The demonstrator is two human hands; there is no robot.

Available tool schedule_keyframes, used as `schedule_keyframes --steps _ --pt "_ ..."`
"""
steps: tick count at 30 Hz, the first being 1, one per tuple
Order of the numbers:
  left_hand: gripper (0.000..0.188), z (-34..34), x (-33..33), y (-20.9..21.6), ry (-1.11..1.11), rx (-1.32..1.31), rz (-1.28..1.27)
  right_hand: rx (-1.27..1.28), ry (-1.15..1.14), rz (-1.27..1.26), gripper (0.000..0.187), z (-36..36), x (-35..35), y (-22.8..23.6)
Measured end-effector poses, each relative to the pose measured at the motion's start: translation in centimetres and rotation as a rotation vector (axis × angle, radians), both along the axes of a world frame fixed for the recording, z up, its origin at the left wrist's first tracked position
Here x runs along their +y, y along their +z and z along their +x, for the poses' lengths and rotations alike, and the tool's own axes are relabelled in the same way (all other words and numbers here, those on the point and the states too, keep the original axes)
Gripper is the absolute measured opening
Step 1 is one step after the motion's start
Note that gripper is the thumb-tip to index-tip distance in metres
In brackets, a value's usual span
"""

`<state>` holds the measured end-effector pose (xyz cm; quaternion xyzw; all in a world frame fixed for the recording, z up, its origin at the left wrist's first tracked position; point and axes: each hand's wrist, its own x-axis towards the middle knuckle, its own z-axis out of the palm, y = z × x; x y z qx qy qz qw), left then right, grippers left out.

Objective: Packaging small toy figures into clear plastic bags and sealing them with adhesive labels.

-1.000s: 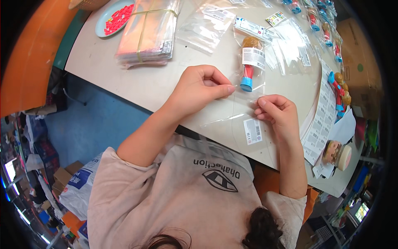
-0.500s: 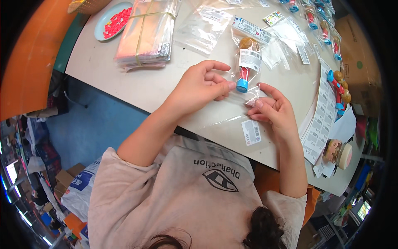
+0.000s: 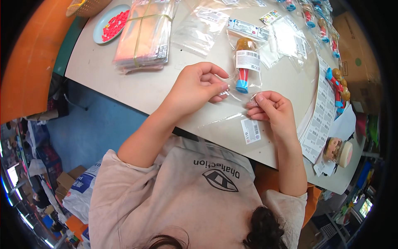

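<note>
A toy [image 3: 243,76] with a brown knobbly top, red handle and blue base lies inside a clear plastic bag [image 3: 256,79] bearing a white barcode label [image 3: 248,61]. Its base points toward me. At the bag's near left edge, my left hand [image 3: 201,85] is closed, thumb against fingers, with a bit of the film at the tips. My right hand [image 3: 271,108] pinches the bag's near right edge between thumb and forefinger. Below my hands, close to the table's front edge, lies another clear bag with a white label [image 3: 251,131].
Banded plastic bags [image 3: 143,37] and a plate [image 3: 99,33] of small red pieces occupy the left. Loose clear bags [image 3: 203,31] lie farther back. At right are label sheets [image 3: 317,112], several unbagged toys [image 3: 338,89] and a jar [image 3: 338,152]. Bagged toys [image 3: 309,16] crowd the far right.
My right forefinger, earlier stretched along the bag's side, has come down against the thumb. My right hand sits slightly lower. The bagged toy has shifted very little.
</note>
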<state>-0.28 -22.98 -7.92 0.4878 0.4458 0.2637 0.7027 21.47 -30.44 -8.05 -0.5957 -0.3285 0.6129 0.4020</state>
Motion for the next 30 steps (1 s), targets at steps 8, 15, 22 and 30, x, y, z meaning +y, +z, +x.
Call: schedule_keyframes --steps 8,15,22,30 --pt "0.032 0.8 0.6 1.0 0.011 -0.078 -0.065 0.160 0.062 0.029 0.016 0.8 -0.3 -0.2" --pt "0.025 1.1 1.3 -0.4 -0.023 -0.055 -0.030 0.207 0.076 0.007 0.018 0.7 -0.4 -0.1" --pt "0.019 1.5 0.5 0.6 0.062 -0.009 0.021 0.173 0.030 0.009 0.018 1.2 -0.5 0.1" --pt "0.020 1.4 0.0 0.0 0.090 0.025 0.133 0.176 0.014 0.052 0.019 1.0 -0.6 -0.7"
